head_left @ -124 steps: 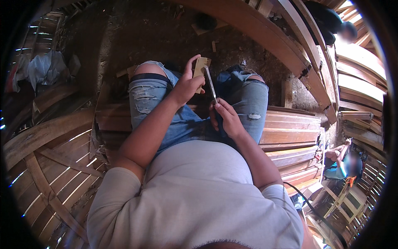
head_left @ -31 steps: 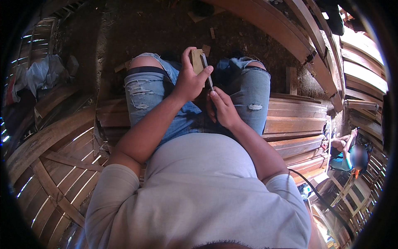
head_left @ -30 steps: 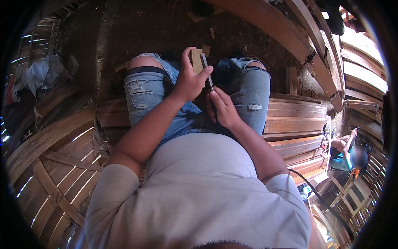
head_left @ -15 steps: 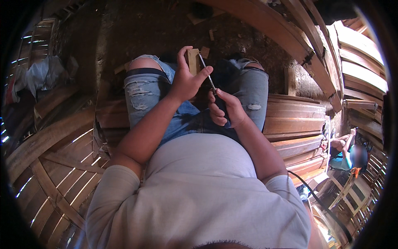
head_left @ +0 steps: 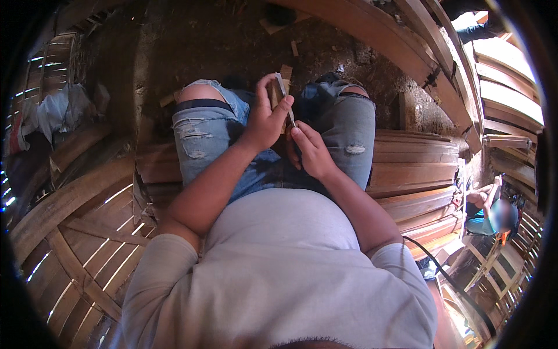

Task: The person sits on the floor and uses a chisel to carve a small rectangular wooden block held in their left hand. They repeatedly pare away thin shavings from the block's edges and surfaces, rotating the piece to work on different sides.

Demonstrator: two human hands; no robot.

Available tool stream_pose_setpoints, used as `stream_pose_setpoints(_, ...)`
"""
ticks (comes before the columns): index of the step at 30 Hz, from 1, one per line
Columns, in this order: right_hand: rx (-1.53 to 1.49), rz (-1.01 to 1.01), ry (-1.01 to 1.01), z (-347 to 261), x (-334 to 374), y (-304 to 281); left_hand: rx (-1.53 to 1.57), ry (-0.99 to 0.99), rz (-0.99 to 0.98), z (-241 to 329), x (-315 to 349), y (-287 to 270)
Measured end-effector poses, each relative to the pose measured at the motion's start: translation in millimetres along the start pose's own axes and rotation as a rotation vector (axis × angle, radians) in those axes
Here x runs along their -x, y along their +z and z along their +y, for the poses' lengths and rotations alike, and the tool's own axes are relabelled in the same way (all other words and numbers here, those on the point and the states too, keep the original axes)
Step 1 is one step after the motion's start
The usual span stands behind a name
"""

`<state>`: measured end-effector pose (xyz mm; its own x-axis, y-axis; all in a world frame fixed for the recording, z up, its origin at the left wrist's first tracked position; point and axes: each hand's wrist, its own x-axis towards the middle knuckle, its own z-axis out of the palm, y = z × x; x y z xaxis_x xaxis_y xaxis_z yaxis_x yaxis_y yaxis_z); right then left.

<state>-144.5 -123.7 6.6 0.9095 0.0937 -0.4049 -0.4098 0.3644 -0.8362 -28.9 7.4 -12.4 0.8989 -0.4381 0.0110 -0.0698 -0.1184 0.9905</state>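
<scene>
Over my lap, between the knees of my torn jeans, my left hand (head_left: 267, 120) grips a small pale wooden block (head_left: 276, 96). A chisel (head_left: 281, 86) lies along the block with its flat metal blade pointing away from me. My left thumb presses against the blade. Closed round the chisel's dark handle is my right hand (head_left: 313, 152), close behind the left; most of the handle is hidden by its fingers.
Wood scraps (head_left: 286, 71) lie on the dark floor ahead. Stacked brown boards (head_left: 412, 163) stand at my right, with a large curved beam (head_left: 372, 43) beyond. A grey plastic sack (head_left: 67, 110) is at left. Another person (head_left: 485, 215) sits at far right.
My right hand has moved forward, closer to the left. The chisel blade has turned, showing its flat face over the block, which is now mostly covered.
</scene>
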Motion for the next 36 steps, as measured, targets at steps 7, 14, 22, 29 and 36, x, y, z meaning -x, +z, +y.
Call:
stream_pose_setpoints(7, -0.051, -0.032, -0.016, -0.3, 0.7, -4.5, 0.283, -0.196, 0.009, 23.1, -13.1, -17.8)
stream_pose_setpoints(14, -0.118, -0.106, 0.044, -8.6, 1.3, -4.9, 0.337, -0.208, -0.012, 17.9, -12.1, -16.2)
stream_pose_setpoints(22, -0.084, -0.072, 0.032, -0.7, 1.7, -1.9, 0.347, -0.229, -0.009, 14.7, -10.5, -12.1)
stream_pose_setpoints(29, 0.088, 0.007, -0.022, -2.9, 0.7, 7.1, 0.189, -0.207, -0.019, -1.6, -2.2, -4.7)
stream_pose_setpoints(36, -0.043, -0.069, 0.019, -9.5, 1.2, -1.7, 0.225, -0.185, 0.018, 20.2, -6.7, -9.7)
